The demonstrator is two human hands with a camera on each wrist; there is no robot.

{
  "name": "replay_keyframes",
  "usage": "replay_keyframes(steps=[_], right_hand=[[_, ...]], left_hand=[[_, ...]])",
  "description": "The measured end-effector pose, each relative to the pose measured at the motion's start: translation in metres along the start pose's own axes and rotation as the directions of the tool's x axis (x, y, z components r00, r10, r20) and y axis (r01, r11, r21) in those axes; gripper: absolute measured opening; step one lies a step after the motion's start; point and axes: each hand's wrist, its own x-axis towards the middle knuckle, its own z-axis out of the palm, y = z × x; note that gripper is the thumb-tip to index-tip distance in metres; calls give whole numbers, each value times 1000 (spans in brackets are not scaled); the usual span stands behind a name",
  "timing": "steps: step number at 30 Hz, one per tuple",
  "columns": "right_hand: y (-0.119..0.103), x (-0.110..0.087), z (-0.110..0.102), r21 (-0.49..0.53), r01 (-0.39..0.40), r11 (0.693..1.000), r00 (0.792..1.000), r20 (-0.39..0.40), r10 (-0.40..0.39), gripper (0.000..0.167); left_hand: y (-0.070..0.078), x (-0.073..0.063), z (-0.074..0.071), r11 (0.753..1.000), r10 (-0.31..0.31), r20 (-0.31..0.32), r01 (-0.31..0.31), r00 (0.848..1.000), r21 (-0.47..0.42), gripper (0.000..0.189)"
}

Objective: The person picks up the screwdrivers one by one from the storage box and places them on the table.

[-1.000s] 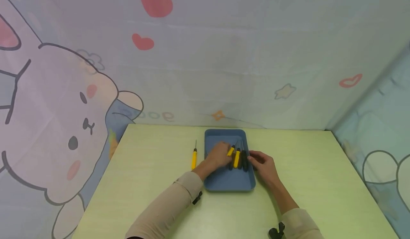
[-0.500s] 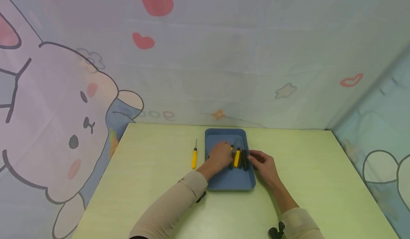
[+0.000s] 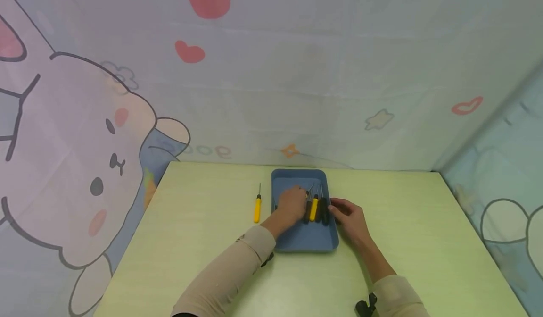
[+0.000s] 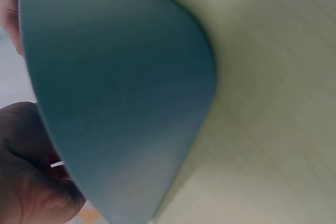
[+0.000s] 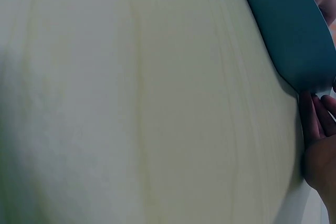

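My left hand [image 3: 291, 206] reaches into the blue tray [image 3: 303, 244], its fingers curled over a yellow-and-black screwdriver that they mostly hide. Just right of those fingers several screwdrivers lie side by side, among them a yellow-handled one [image 3: 314, 209] and a black-handled one [image 3: 324, 211], shafts pointing to the far end. In the left wrist view the hand [image 4: 31, 182] is partly hidden behind the tray wall, a bit of metal showing by its fingers. My right hand [image 3: 351, 220] holds the tray's right side, thumb at the rim and fingers along the outer wall.
Left of the tray, a yellow screwdriver [image 3: 257, 208] lies alone on the pale table [image 3: 203, 199], its shaft pointing away. A printed cloth backdrop [image 3: 318, 71] rises behind the table's far edge.
My left hand has shifted a little to the right, covering the yellow handle that showed beside its fingers. The right hand and the tray have stayed in place.
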Motion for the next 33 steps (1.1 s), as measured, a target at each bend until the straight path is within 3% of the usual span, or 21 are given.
replay_keyframes(steps=[6, 14, 21, 28, 33], right_hand=[[-22, -9, 0, -10, 10, 1000, 1000, 20, -9, 40], [-24, -10, 1, -21, 17, 1000, 1000, 9, -17, 39], [-23, -11, 1, -29, 11, 1000, 1000, 15, -10, 39], [17, 5, 0, -23, 43, 999, 999, -19, -43, 43], [16, 4, 1, -36, 36, 999, 999, -25, -37, 43]], left_hand=[[-4, -2, -1, 999, 26, 9, -26, 1000, -20, 30], [-13, -3, -7, 994, 34, 32, -30, 999, -106, 37], [-24, -3, -7, 974, 38, 4, -36, 999, -224, 3], [-30, -4, -7, 955, 60, -15, -61, 998, -292, 16], [-35, -6, -7, 943, 82, -33, -88, 996, -321, 14]])
